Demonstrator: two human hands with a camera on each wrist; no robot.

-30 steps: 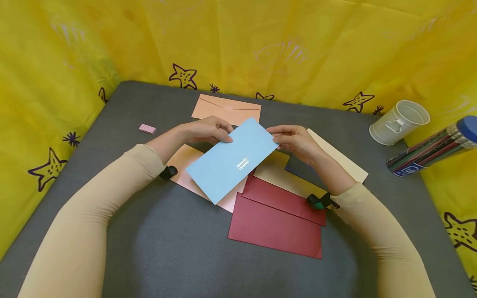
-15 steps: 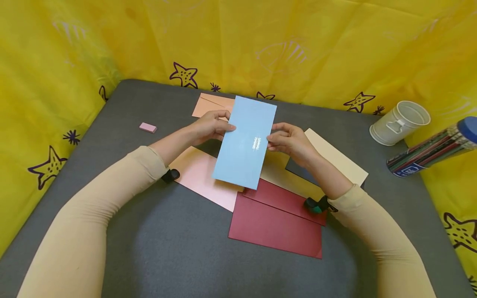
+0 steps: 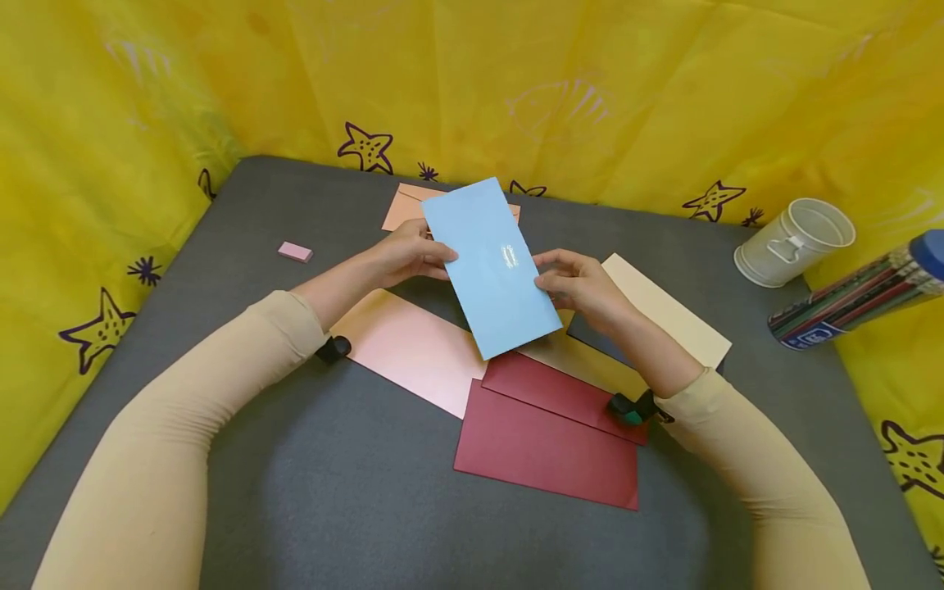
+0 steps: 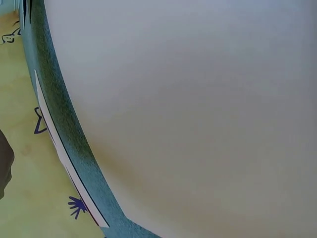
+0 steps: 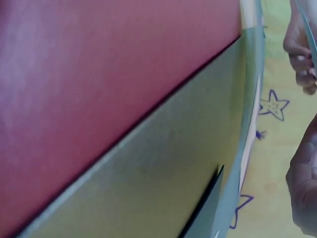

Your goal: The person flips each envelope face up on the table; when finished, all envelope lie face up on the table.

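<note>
Blue envelope (image 3: 492, 270), turned, top now leaning left

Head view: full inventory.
Held paper: 1, light blue, centre
Envelope: 1, peach, far edge
Pink paper: 1, pink, left
Red papers: apparently 2, dark, overlapping, front
Gold paper: 1, gold, behind red
Dark paper: 1, blue-grey, beside gold
Cream paper: 1, cream, right
Block: 1, pink, left
Cup: 1, white, far right
Pencil tub: 1, blue-lidded, right edge
Cloth: count unclear, yellow, surrounding
Table: 1, grey, beneath
Wrist devices: 2, black, cuffs
Sleeves: 2, beige, forearms
Left hand: 1, bare, pinching held paper
Right hand: 1, bare, at its edge
</note>
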